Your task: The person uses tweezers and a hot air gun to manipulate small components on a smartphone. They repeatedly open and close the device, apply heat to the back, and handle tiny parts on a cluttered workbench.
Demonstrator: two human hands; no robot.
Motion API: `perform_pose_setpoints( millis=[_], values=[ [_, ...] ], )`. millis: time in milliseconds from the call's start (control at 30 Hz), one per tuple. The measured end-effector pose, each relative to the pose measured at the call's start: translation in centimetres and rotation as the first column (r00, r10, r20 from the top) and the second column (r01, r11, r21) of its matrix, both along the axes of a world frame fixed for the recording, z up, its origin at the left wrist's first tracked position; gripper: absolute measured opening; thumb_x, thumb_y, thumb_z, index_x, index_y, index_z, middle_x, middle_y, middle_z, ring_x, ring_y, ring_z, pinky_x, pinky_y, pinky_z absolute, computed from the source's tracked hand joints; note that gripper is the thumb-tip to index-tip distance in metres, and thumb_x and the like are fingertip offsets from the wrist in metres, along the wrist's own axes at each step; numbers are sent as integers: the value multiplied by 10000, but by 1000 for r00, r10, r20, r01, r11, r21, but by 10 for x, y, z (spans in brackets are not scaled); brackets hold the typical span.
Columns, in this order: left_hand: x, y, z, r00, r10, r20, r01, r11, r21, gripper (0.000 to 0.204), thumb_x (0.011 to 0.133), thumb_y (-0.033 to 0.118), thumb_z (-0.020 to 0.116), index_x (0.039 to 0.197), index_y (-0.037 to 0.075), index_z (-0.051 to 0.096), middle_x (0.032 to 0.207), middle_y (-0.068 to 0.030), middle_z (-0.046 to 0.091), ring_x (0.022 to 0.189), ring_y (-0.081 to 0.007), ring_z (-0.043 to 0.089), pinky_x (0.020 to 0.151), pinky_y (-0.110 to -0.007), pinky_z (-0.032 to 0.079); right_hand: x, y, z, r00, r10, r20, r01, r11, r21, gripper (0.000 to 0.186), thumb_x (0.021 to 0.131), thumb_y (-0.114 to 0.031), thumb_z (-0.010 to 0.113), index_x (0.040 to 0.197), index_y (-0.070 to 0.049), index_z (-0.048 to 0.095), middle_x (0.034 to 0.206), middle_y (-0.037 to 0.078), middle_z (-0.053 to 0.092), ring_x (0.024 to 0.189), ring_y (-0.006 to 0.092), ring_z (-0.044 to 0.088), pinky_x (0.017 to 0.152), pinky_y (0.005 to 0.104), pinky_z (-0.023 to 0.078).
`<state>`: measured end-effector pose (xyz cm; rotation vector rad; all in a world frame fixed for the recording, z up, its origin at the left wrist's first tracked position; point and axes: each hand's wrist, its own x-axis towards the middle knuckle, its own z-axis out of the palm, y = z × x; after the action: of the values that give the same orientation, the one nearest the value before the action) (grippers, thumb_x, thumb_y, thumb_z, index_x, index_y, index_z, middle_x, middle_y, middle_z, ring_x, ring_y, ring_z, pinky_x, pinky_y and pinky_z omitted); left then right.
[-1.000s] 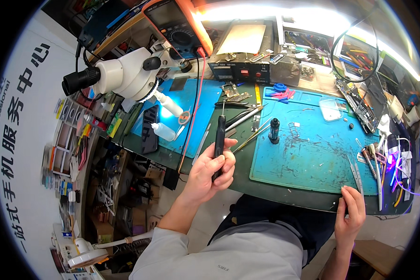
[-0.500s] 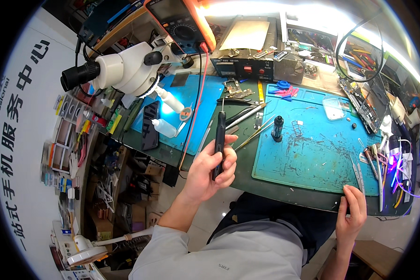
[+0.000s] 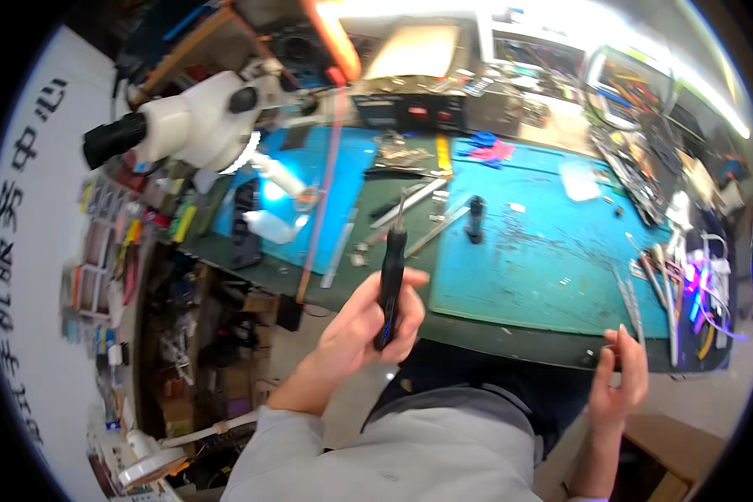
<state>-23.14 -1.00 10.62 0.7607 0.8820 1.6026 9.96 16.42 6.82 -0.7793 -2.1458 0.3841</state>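
Note:
My left hand point(image 3: 361, 325) is wrapped round a black pen-shaped screwdriver point(image 3: 391, 284), held nearly upright in front of the bench. Its thin metal bit points away from me, over the bench. At the front right edge of the blue work mat point(image 3: 519, 293), my right hand point(image 3: 619, 385) has its fingers loosely bent and apart, holding nothing that I can see. Just beyond its fingertips lie metal tweezers point(image 3: 630, 305). A small black upright cylinder point(image 3: 474, 220) stands on the mat, right of the screwdriver. The picture is blurred by motion.
A white microscope point(image 3: 194, 121) overhangs a second blue mat at the left, with a white squeeze bottle point(image 3: 268, 226) below. Long tools point(image 3: 410, 203) lie between the mats. More hand tools point(image 3: 669, 276) crowd the right side. A black box-shaped device point(image 3: 410, 110) stands at the back.
The whole view has shifted, so the bench appears further left. My left hand with the screwdriver has come slightly right and nearer relative to the bench. My right fingers have bent a little.

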Motion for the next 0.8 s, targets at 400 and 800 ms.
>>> perform_pose_setpoints(
  millis=[400, 800],
  values=[
    [109, 51, -1, 633, -715, 298, 769, 627, -129, 495, 1157, 416, 452, 1432, 11, 387, 1060, -104, 642, 817, -172, 673, 704, -339, 542, -35, 1, 20, 950, 213, 226, -294, 854, 429, 283, 951, -231, 805, 1189, -86, 755, 827, -6, 627, 638, 129, 585, 502, 269, 451],
    [70, 104, -23, -205, 197, -959, 99, 979, 180, 565, 864, 286, 757, 1362, 30, 680, 1189, -77, 597, 1029, -245, 602, 885, -402, 492, -65, 54, 23, 975, 90, -202, -192, 799, -570, 247, 958, -89, 806, 1163, -25, 684, 950, 80, 716, 781, 151, 672, 693, 280, 541]
  ],
)
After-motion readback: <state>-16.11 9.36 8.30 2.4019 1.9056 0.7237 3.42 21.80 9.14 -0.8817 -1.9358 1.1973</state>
